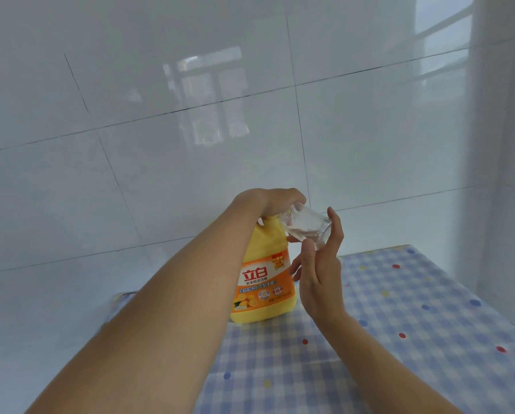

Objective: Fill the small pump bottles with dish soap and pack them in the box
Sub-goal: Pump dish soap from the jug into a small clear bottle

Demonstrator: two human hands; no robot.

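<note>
Soap bottle (262, 282), glossy yellow plastic with an orange label, is stood upright on a checked tablecloth (399, 309) dotted red, blue and yellow; its top is covered by the curled left hand (271, 201); a small clear bottle (307, 224), squat and transparent, is held tilted against that top, pinched between thumb and fingers of the right hand (319, 276); shiny white tiles (190, 115) are seen behind.

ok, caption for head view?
Left hand atop dish soap bottle; right hand holds small clear bottle tilted at its neck.
</note>
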